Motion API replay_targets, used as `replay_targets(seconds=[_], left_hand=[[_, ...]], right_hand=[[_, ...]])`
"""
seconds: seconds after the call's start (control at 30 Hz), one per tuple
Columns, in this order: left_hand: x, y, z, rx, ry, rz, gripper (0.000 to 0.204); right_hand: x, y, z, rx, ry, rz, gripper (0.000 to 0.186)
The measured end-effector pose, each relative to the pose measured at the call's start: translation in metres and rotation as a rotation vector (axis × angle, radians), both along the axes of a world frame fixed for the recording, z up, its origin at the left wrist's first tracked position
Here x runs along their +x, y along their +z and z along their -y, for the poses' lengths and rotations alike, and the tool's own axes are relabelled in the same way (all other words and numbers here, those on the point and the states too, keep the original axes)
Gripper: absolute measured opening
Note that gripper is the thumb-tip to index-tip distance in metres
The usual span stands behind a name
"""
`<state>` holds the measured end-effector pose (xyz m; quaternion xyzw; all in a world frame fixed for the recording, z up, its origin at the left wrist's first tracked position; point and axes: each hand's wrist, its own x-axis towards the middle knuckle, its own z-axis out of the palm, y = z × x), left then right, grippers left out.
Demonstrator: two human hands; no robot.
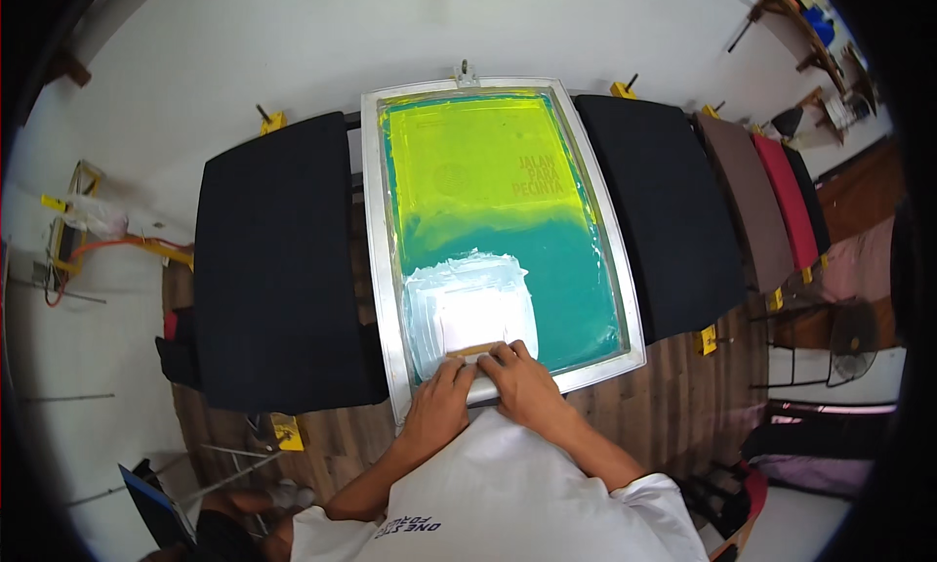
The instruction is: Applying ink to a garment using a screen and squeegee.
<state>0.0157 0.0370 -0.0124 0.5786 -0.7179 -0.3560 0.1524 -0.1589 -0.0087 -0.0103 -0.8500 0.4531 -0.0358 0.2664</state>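
Note:
A silver-framed printing screen (376, 240) lies in front of me, its mesh yellow-green at the far end and teal (566, 269) nearer me. A patch of white ink (468, 303) covers the near part of the mesh. A wooden-handled squeegee (475, 350) lies at the ink's near edge. My left hand (439, 401) and my right hand (522, 378) sit side by side on the squeegee, both gripping it by the near frame rail.
Black garments lie on boards to the left (278, 269) and right (659, 210) of the screen. Further right are a brown (747, 196), a red (786, 201) and another black board. Yellow clamps, wood flooring, a fan (849, 342) and wall shelves (815, 35) surround them.

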Motion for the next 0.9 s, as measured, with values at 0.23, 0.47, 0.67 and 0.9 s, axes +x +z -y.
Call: replay_targets(seconds=[0.23,0.47,0.67,0.9], left_hand=[[0.008,-0.011,0.036,-0.245,0.017,0.07,0.061],[0.001,-0.011,0.002,-0.062,-0.022,0.047,0.052],[0.001,-0.01,0.021,-0.139,0.046,0.021,0.049],[0.0,-0.021,-0.001,-0.146,-0.037,0.083,0.057]], right_hand=[[0.014,-0.006,0.034,-0.176,-0.064,0.002,0.055],[-0.001,-0.007,0.004,-0.087,-0.011,-0.01,0.064],[0.009,0.003,0.025,-0.183,-0.006,-0.042,0.042],[0.001,-0.011,0.0,-0.146,0.038,-0.001,0.047]])
